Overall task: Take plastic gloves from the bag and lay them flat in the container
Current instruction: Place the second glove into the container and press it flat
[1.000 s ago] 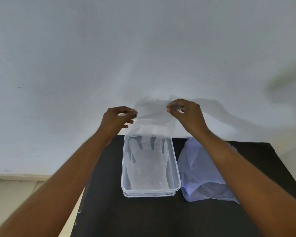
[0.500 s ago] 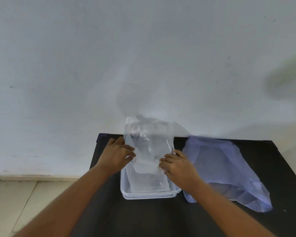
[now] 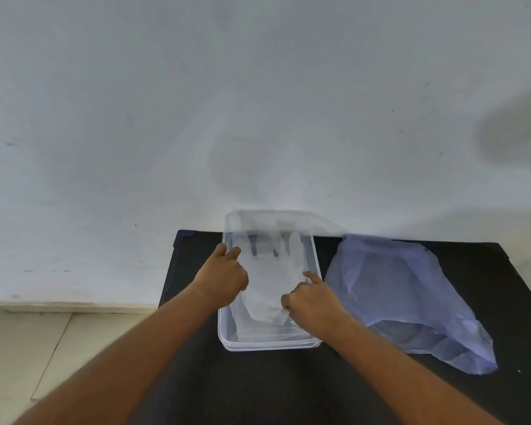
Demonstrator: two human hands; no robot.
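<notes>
A clear rectangular container (image 3: 267, 345) stands on the black table (image 3: 258, 391). In it a translucent plastic glove (image 3: 270, 271) lies spread out, fingers pointing away from me. My left hand (image 3: 224, 279) rests on the glove's left edge by the container's left wall, fingers curled. At the glove's cuff on the right is my right hand (image 3: 311, 300), its index finger stretched along the glove and the other fingers curled on the plastic. A pale lilac plastic bag (image 3: 405, 296) lies slumped on the table just right of the container.
The table's back edge meets a white wall (image 3: 258, 102). The container's far end touches that wall. A tiled floor (image 3: 28, 348) shows past the table's left edge. Bare black tabletop lies in front of the container and beyond the bag.
Both hands came down from chest height with the glove held stretched between them. The glove went from hanging above the container to lying spread inside it.
</notes>
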